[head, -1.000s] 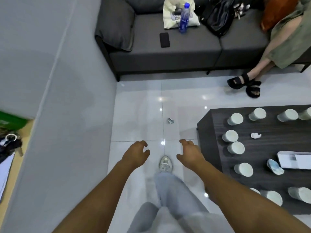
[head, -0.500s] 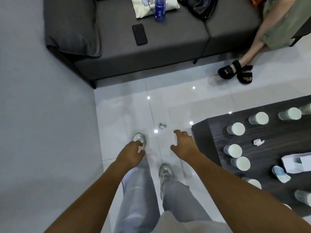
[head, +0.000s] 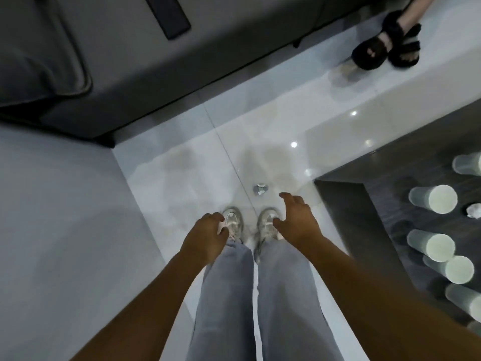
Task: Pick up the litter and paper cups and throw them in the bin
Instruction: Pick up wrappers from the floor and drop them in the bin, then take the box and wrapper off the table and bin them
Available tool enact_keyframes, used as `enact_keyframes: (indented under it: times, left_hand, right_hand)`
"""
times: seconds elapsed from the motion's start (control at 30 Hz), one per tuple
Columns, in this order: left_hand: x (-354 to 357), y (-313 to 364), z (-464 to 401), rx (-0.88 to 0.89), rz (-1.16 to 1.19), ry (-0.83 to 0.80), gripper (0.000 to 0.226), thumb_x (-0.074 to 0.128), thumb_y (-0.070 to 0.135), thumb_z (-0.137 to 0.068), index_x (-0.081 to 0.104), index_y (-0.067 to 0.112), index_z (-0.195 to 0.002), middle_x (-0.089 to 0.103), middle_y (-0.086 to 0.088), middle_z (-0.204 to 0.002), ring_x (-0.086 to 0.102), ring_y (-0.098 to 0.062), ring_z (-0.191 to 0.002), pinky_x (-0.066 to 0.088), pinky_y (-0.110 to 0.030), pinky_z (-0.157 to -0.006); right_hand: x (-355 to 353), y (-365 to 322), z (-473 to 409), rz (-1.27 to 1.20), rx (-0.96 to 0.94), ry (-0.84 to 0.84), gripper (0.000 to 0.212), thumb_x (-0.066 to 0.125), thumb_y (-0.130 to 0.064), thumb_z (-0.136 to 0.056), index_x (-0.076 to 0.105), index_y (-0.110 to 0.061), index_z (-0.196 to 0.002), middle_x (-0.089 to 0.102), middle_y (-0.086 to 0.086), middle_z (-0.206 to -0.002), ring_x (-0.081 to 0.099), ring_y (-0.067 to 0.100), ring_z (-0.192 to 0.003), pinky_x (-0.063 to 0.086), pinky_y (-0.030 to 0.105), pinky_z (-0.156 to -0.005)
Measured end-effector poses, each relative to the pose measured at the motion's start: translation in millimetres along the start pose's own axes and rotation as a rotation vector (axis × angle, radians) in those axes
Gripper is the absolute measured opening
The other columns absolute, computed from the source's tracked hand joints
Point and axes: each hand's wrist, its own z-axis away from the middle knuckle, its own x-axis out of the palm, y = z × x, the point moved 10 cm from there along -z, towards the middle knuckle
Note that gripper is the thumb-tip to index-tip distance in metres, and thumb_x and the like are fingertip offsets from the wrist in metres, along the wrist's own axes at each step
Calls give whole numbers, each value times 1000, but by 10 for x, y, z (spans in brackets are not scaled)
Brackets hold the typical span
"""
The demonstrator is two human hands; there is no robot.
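Observation:
A small crumpled silvery scrap of litter (head: 260, 189) lies on the white tiled floor just ahead of my shoes. My right hand (head: 296, 220) hangs above the floor close behind and right of the scrap, fingers loosely spread, holding nothing. My left hand (head: 207, 235) hovers over my left shoe with relaxed curled fingers, also holding nothing. Several white paper cups (head: 433, 199) stand on the dark low table (head: 346, 201) at the right, with a crumpled white paper ball (head: 473, 217) among them.
A grey sofa (head: 117, 82) with a black phone (head: 169, 14) on its seat fills the top left. Another person's feet in black sandals (head: 385, 50) rest on the floor at the top right. A grey wall (head: 52, 230) runs along my left.
I have stepped forward and the view has tilted down. The litter scrap now lies just in front of my feet, and my right hand has come closer to it.

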Motion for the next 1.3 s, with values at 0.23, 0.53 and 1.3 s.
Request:
enact_keyframes:
  times: [0.23,0.53,1.3]
  left_hand:
    - [664,-499,-1355,-33,-34,-44,32,51,28,-94,53,16,-124,55,-7,-123,53,-21,-112,39,-27,-91]
    - [1906,-1131,-2834,2,9,-13,35,57,26,-91,53,18,-126,53,-1,-129,48,-16,-118,31,-19,-90]
    - [1766,-347,-2886,50,332,-21,29,56,31,-93,56,20,-120,60,7,-115,57,-8,-104,42,-19,-86]
  right_hand:
    - [850,474,-1335,-40,42,12,64,61,-22,-89,32,-19,-145,40,9,-142,43,30,-124,42,38,-97]
    - [2165,1230,-3170,36,-58,54,62,63,-24,-86,36,-17,-142,38,9,-144,39,32,-124,42,39,-95]
    - [1919,704,-2742,-72,-280,220,54,68,-8,-82,50,-13,-133,48,5,-133,41,23,-119,48,32,-85]
